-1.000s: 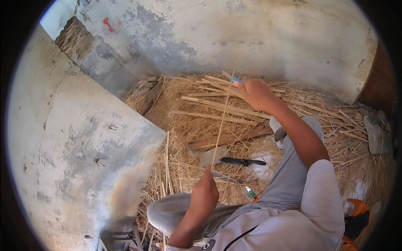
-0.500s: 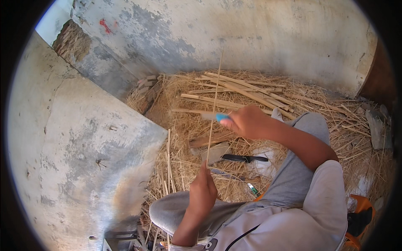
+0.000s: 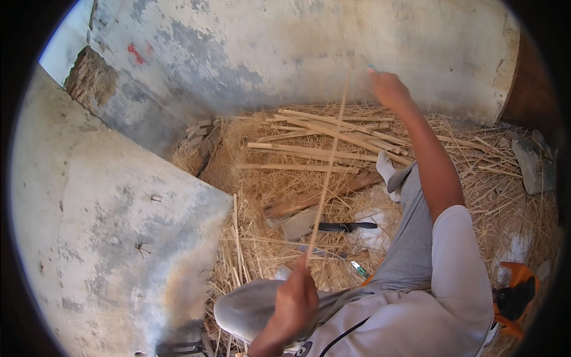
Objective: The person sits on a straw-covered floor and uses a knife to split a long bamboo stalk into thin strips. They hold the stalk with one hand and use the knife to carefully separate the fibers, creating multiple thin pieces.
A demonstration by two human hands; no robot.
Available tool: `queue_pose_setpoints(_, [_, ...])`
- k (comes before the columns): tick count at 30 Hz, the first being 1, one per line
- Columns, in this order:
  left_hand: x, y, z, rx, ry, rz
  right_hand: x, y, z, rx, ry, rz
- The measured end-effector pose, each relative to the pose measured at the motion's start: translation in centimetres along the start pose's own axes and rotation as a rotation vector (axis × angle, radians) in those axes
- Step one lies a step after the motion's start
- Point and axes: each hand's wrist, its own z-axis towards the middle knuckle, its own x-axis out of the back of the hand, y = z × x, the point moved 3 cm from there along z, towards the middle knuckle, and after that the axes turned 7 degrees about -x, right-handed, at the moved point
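A long thin strip of wood or bamboo (image 3: 329, 172) slants up and away from my left hand (image 3: 295, 300), which is closed round its lower end. My right hand (image 3: 389, 89), arm stretched out, is closed on a blue-handled knife (image 3: 372, 68) beside the strip's far end. Only a bit of blue shows at the fingers now; the blade is lost in blur, and whether it touches the strip I cannot tell. On the floor below the strip lies a black knife (image 3: 345, 227), next to a flat block (image 3: 298, 225).
Split wooden sticks (image 3: 309, 149) are piled before the pale peeling wall (image 3: 285, 53). Thin shavings cover the floor. A rough plank (image 3: 297, 203) lies nearer. Another wall (image 3: 125, 226) rises at my left. A small green object (image 3: 358, 269) is near my leg; an orange item (image 3: 523, 276) sits at the right.
My right hand with the blue-handled knife has moved far outward and up along the strip. My left hand has come down closer to me, and the strip leans more to the right.
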Motion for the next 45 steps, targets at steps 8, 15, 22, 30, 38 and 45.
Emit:
queue_pose_setpoints(8, [0.6, -7.0, 0.8, 0.242, 0.076, -0.211, -3.5, -2.9, -9.1, 0.391, -0.085, 0.226])
queue_pose_setpoints(15, [0.0, -8.3, 2.7, 0.235, 0.166, -0.338, -7.3, -9.6, -22.0, 0.878, -0.466, -0.012])
queue_pose_setpoints(22, [0.0, -8.7, 3.3, 0.207, 0.245, -0.224, -9.3, -10.3, -25.2, 1.081, -0.529, -0.068])
queue_pose_setpoints(30, [0.1, -8.3, 2.5, 0.168, 0.229, -0.281, -10.3, -10.7, -22.4, 0.822, -0.43, -0.167])
queue_pose_setpoints(38, [-1.0, -6.4, 1.7, 0.26, 0.077, -0.452, -7.8, -9.0, -14.7, 0.626, -0.307, -0.192])
queue_pose_setpoints(45, [-1.2, -4.7, 1.4, 0.197, -0.008, -0.472, -3.9, -7.7, -9.2, 0.418, -0.209, -0.129])
